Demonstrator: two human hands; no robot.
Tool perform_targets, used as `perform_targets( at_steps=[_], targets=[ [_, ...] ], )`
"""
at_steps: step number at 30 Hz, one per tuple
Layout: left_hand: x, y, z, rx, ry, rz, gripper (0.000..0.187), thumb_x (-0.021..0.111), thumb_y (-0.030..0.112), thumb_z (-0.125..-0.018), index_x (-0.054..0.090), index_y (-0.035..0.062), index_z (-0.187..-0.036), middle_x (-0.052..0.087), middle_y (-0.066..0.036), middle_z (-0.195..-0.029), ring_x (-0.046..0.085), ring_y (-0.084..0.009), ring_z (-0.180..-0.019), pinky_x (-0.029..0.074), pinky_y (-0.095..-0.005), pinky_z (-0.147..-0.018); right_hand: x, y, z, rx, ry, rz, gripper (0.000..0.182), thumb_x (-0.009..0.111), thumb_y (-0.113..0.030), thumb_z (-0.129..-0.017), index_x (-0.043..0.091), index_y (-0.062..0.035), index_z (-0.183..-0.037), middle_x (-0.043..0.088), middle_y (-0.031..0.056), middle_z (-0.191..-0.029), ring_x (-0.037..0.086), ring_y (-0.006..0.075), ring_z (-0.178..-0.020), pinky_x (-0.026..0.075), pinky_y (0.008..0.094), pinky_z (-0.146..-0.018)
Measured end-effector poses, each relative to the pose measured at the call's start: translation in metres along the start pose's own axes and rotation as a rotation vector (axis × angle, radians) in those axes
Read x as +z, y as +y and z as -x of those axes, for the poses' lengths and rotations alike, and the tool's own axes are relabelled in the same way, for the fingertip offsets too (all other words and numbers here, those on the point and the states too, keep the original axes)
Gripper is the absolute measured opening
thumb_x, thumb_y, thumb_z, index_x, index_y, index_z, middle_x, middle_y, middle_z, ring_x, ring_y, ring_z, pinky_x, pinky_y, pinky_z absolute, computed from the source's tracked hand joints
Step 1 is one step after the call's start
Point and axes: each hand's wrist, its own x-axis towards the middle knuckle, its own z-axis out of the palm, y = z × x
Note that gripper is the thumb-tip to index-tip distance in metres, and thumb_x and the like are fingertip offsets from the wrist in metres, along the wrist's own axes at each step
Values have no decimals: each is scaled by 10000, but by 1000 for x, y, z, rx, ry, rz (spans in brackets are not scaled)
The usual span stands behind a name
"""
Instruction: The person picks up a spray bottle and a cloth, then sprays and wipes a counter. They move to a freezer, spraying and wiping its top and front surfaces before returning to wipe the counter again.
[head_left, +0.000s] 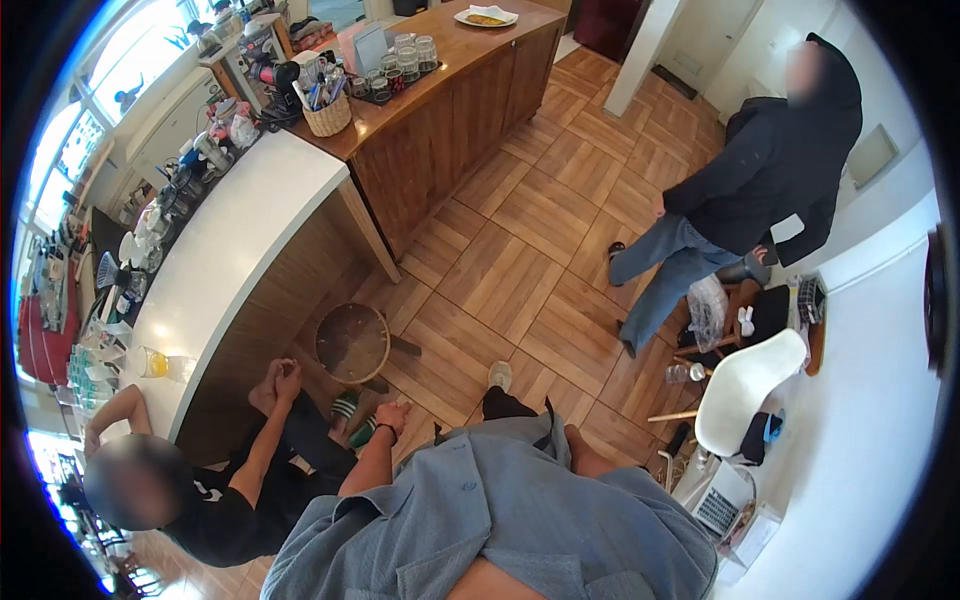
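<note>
My left hand [393,414], with a dark band at the wrist, is held low in front of my grey shirt [480,500]. Its fingers look apart, and nothing shows in them. It is nearest to a green-and-white striped slipper [345,405] and a round woven stool [352,343]. Some bare skin of my right arm [588,455] shows beside the shirt, but my right hand is not visible. One of my light shoes [500,376] stands on the wooden floor [490,270].
A person in black [225,520] sits at the left beside the white counter [250,200]. Another person [780,165] stands at the right near a white chair [745,395]. A wooden cabinet [450,130] holds glasses [405,60], a utensil basket [328,116] and a plate [486,17].
</note>
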Motion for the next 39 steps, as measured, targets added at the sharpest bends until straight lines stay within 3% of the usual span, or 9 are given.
perform_targets(
  at_steps=[4, 7, 10, 13, 16, 25, 34, 37, 39],
  targets=[
    [16, -11, -46, 398, 89, -783, 312, 607, 330, -929, 738, 67, -1031, 714, -203, -1017, 682, -337, -926, 518, -413, -860, -51, -70, -44, -77, 3, -139, 445, 744, -342, -752, 696, 96, -816, 680, 258, -822, 664, 317, -748, 522, 457, -640],
    [18, 11, -47, 224, -29, -718, 393, 506, 393, -971, 709, 143, -1196, 649, -218, -1237, 624, -373, -1136, 472, -446, -990, -98, -117, -105, -83, -45, -135, 418, 739, -320, -760, 675, 93, -758, 669, 238, -743, 662, 291, -682, 513, 450, -578],
    [25, 34, -55, 358, -8, -809, 319, 521, 263, -943, 708, 204, -1195, 698, -198, -1132, 670, -364, -1054, 514, -463, -922, -149, -162, -157, -78, -142, -143, 214, 659, -171, -804, 638, 35, -751, 631, 159, -679, 632, 261, -624, 479, 410, -502],
    [37, 60, -86, 269, -161, -808, 449, 495, 423, -955, 656, 145, -1269, 635, -223, -1265, 596, -382, -1191, 463, -457, -1011, -192, -231, -135, -195, -74, -206, 123, 592, -86, -826, 643, 26, -836, 653, 139, -747, 602, 240, -612, 469, 374, -507],
    [51, 82, -123, -28, -116, -650, 499, 500, 461, -934, 654, 126, -1271, 625, -227, -1282, 594, -382, -1199, 467, -450, -1010, -169, -221, -226, -326, -39, -65, 111, 558, -55, -854, 636, 19, -884, 647, 125, -785, 577, 221, -609, 474, 357, -530],
    [48, 170, -207, -93, -10, -729, 510, 474, 461, -941, 687, 84, -1211, 660, -212, -1222, 623, -365, -1169, 495, -465, -972, -178, -253, -328, -766, -224, 192, 164, 511, -29, -897, 667, 22, -900, 647, 105, -754, 593, 200, -631, 503, 360, -571],
    [26, 369, -394, 140, -45, -556, 764, 686, 583, -768, 656, -34, -1217, 571, -269, -1343, 566, -391, -1242, 449, -438, -1042, -291, -391, -303, -114, -228, 168, 230, 560, -166, -910, 748, -76, -1007, 739, 161, -902, 726, 314, -853, 577, 382, -751],
    [11, 486, -384, 308, -215, -631, 711, 620, 567, -841, 647, -26, -1232, 593, -260, -1319, 569, -391, -1233, 449, -435, -1030, -310, -434, -320, -593, -50, 907, 242, 567, -210, -920, 749, -61, -974, 742, 150, -897, 727, 290, -846, 574, 396, -748],
    [16, 522, -407, 339, -233, -590, 676, 581, 570, -875, 659, -14, -1207, 621, -255, -1277, 590, -394, -1188, 454, -440, -1004, -306, -452, -345, -458, -43, 597, 281, 592, -272, -897, 750, -45, -946, 741, 162, -915, 722, 308, -870, 563, 419, -756]
  ],
)
